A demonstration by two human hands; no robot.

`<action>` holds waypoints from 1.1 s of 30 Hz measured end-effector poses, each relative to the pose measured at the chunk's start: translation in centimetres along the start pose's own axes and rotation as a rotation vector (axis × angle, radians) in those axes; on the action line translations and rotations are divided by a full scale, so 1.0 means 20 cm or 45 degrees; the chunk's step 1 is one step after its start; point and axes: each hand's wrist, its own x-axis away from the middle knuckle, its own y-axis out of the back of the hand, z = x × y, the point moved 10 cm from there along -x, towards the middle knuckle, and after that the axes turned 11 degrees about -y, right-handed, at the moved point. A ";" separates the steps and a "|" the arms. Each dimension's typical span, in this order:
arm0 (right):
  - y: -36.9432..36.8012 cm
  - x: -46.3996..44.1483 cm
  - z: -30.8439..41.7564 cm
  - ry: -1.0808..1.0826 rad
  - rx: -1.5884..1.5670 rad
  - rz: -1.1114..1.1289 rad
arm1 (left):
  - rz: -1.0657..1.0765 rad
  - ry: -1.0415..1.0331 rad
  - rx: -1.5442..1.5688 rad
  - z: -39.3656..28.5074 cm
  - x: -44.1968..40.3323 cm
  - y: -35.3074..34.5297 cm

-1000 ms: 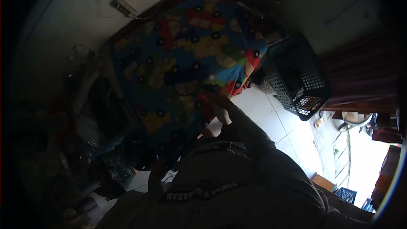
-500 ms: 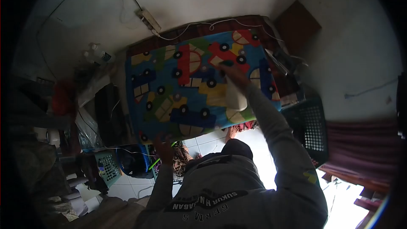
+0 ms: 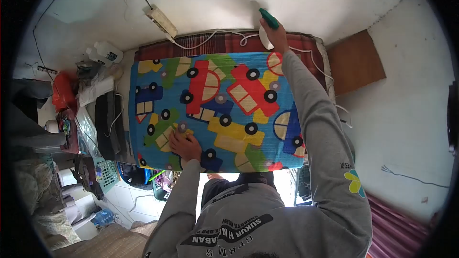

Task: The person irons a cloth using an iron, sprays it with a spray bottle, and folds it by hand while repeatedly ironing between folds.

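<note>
Right hand (image 3: 275, 31): fingers closed around a spray bottle (image 3: 266, 39), white body, green head. Bottle is up at the far side, past the back edge of the car-print cloth (image 3: 236, 137), over the red plaid cloth (image 3: 224, 44) near the wall (image 3: 205, 0). Right arm stretched out over the cloth's right part.

Left hand (image 3: 185, 146): open, fingers a bit bent, resting on the car-print cloth near its front edge, left of centre. Cloth lies spread mostly flat on top of the plaid one. Power strip (image 3: 161, 21) at the wall, white cable (image 3: 190, 47) running along the back.
</note>
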 end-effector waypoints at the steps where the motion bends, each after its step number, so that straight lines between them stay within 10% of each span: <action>1: -0.01 -0.01 -0.03 0.074 -0.015 -0.005 | 0.006 0.020 -0.014 0.00 0.00 0.00; 7: 0.38 0.10 -0.16 0.416 0.885 -0.138 | 0.020 0.027 -0.029 -0.01 -0.01 -0.03; 10: 0.81 0.63 -0.04 -0.391 1.584 0.291 | 0.026 0.045 -0.029 0.00 0.00 -0.03; 13: 1.21 1.05 -0.51 -0.571 1.927 0.274 | 0.004 0.065 -0.065 0.03 -0.01 -0.08; 21: 1.23 1.18 -0.35 -0.255 1.191 -0.043 | 0.083 0.051 0.025 -0.01 -0.09 -0.07; 23: 1.07 1.18 -0.14 -0.306 1.222 -0.048 | -0.026 -0.389 0.420 -0.26 -0.20 -0.04; 28: 0.17 1.31 0.03 -0.024 1.315 0.539 | 0.298 -0.848 0.650 -0.81 -0.50 -0.32; 32: -0.07 1.18 -0.15 0.292 1.165 0.602 | 0.376 -0.846 0.104 -0.96 -0.70 -0.48; 33: 0.00 1.08 -0.09 0.024 1.123 0.595 | 0.373 -0.858 0.045 -0.96 -0.72 -0.50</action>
